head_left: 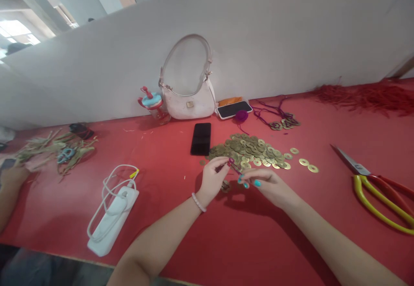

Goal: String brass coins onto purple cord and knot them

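My left hand (pixel 214 177) and my right hand (pixel 265 184) meet over the red table (pixel 246 238), both pinched on a thin purple cord (pixel 233 166) that runs between their fingertips. A few brass coins (pixel 225 187) hang or lie just under my left hand. Right behind my hands spreads a heap of brass coins with holes (pixel 250 150). Several loose coins (pixel 308 165) lie at its right end.
Big yellow-handled scissors (pixel 377 189) lie at the right. A black phone (pixel 201 138), a second phone (pixel 233 109), a purple cord ball (pixel 241 115), strung coins (pixel 284 123), a white handbag (pixel 189 92) and a cup (pixel 153 104) sit behind. A white power bank with cable (pixel 111 217) lies left. Another person's arm (pixel 9 191) is at the far left.
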A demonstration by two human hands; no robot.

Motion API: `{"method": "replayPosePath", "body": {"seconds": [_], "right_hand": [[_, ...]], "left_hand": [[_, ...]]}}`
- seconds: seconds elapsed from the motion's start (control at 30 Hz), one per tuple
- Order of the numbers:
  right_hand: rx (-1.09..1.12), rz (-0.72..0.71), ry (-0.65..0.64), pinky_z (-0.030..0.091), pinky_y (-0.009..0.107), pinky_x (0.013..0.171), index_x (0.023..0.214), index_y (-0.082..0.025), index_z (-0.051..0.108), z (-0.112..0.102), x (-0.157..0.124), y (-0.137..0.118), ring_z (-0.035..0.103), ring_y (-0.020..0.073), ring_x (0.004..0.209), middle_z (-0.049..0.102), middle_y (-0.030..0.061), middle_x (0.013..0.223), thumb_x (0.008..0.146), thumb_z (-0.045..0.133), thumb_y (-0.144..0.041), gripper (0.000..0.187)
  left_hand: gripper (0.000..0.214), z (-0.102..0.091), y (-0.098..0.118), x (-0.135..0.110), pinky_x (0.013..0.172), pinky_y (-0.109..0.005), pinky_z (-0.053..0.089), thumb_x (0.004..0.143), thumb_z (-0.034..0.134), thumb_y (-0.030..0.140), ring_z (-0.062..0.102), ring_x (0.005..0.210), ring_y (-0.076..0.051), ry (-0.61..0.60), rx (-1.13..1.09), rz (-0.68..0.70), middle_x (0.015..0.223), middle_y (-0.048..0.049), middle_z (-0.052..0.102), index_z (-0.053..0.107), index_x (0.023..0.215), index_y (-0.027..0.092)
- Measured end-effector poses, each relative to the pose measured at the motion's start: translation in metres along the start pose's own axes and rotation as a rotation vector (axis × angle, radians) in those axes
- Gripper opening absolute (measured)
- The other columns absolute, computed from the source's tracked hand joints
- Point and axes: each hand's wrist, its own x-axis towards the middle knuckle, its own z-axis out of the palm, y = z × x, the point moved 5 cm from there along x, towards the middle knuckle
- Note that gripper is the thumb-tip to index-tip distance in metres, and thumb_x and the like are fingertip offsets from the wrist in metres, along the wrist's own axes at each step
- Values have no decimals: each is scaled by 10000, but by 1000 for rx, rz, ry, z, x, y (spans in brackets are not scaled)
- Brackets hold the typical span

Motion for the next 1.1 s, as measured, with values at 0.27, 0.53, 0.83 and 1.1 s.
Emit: {"method": "replayPosePath", "body": {"seconds": [0.27, 0.53, 0.83, 1.1], "right_hand": [[-216, 45, 13, 465, 310, 794, 1013, -243, 664, 8, 2, -9, 596, 169, 805, 662, 58, 933, 784, 571, -349, 269], [-390, 77, 83, 469, 346, 828, 1026, -223, 650, 8, 4, -10, 591, 208, 911, 629, 83, 1042, 804, 510, -407, 319], [-276, 133, 377, 509, 281, 615, 868, -207, 539, -6, 5, 4, 624, 166, 682, 668, 24, 753, 708, 619, -374, 244], [-225, 184, 226, 511, 291, 583, 1052, -194, 518, 2, 7, 9, 600, 141, 551, 640, 0, 682, 731, 584, -332, 356]], "left_hand": [[158, -1, 0, 1, 812, -334, 484, 734, 559, 140, 601, 897, -178, 5, -2, -3, 956, -99, 655, 672, 844, 149], [142, -1, 5, -1, 815, -337, 483, 742, 562, 144, 605, 887, -176, 6, 11, 54, 938, -95, 659, 677, 826, 147], [136, 6, 16, -6, 777, -313, 497, 769, 555, 155, 610, 849, -173, -78, 118, 169, 914, -95, 657, 682, 815, 143], [166, 13, 25, -10, 753, -302, 506, 786, 531, 148, 612, 817, -168, -191, 171, 215, 884, -63, 668, 685, 834, 185]]}}
